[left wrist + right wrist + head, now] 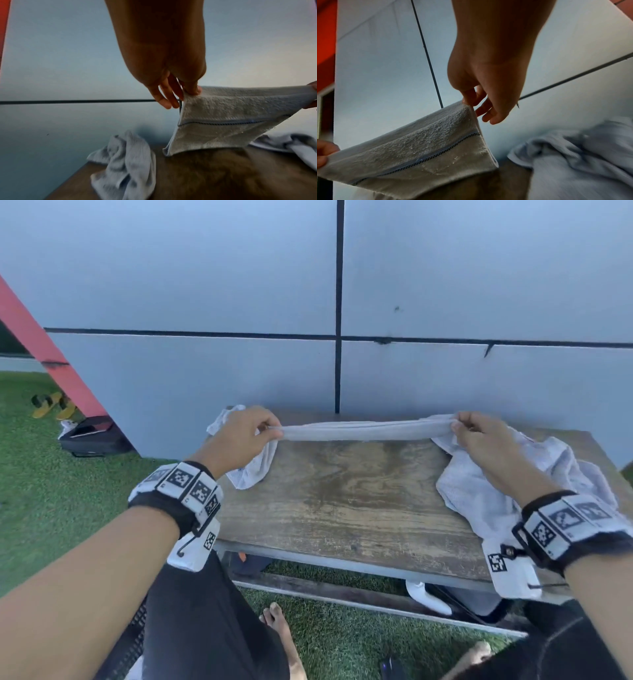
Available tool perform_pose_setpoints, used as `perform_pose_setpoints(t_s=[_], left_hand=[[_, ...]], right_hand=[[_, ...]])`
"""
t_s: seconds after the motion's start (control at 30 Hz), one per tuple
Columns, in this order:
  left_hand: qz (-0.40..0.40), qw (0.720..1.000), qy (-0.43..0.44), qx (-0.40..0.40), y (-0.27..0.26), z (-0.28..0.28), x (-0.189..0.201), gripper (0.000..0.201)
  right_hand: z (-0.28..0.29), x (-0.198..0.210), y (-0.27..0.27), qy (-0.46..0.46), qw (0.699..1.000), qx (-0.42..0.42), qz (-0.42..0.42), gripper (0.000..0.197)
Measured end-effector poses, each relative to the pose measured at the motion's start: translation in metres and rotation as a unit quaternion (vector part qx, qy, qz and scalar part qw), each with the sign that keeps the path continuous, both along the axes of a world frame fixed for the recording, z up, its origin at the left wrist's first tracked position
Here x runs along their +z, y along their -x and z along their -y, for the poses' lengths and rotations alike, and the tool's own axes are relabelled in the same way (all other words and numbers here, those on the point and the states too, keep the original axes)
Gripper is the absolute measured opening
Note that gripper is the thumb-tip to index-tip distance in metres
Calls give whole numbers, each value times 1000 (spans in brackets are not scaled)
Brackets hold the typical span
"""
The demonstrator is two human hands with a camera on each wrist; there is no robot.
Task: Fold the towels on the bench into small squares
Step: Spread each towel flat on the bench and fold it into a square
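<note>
A grey panelled wall (171, 285) backs the weathered wooden bench (342, 501) where I sit, bare feet on green artificial turf (51, 501).

A crumpled pale towel (486, 491) lies heaped at the bench's right end, partly under my right wrist. A smaller bunched towel (126, 162) lies at the left end, near the bench's corner.

Between them I hold a third towel (363, 430) stretched in the air above the far part of the bench, touching neither heap as far as the wrist views show. It hangs doubled, a blue stitched band running along the drooping half.

My left hand (239, 436) pinches one upper corner between thumb and forefinger, the other fingers loose. My right hand (479, 436) pinches the opposite corner the same way.

The risks, as I judge them: each grip is only a fingertip pinch, so a hard tug could pull a corner free and drop the towel onto a heap. The two layers may not be aligned at the hem, which would leave a skewed square. Lowering it carelessly could land an edge on either crumpled towel, since the bare wood between them is limited, and wrinkle the fold.
</note>
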State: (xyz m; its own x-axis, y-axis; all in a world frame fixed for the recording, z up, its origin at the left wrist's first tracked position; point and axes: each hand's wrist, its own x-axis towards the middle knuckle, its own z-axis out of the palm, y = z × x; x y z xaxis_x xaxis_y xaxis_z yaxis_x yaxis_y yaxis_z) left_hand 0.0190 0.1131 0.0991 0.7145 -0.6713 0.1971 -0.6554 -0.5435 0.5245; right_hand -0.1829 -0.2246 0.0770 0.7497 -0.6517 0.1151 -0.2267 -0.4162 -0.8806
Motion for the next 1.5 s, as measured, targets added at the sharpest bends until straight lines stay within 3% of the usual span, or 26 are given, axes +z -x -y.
perform_pose_setpoints(t_s=[0.07, 0.17, 0.27, 0.53, 0.73, 0.9, 1.23, 1.5], left_hand=[[-45, 996, -73, -27, 14, -13, -19, 13], [-88, 980, -167, -66, 25, -25, -43, 16], [-127, 968, -205, -72, 31, -30, -59, 21], [-133, 967, -205, -69, 28, -26, -70, 22], [-98, 984, -149, 10, -2, -2, -84, 31], [-68, 987, -142, 36, -30, 24, -93, 26], [-61, 980, -178, 70, -65, 52, -130, 20], [-54, 975, -196, 89, -73, 61, -153, 30]], right_hand=[[-10, -24, 20, 1, 996, 44, -82, 26], [-21, -51, 41, 0, 975, 106, -195, 23], [-27, -61, 53, -14, 964, 131, -232, 26], [-17, -60, 46, -71, 959, 120, -248, 18], [-12, -61, 11, 13, 976, 77, -205, 14], [3, -74, -29, 102, 973, 33, -204, 14], [19, -110, -81, 143, 958, 10, -247, 16], [21, -129, -85, 153, 945, -10, -288, 10]])
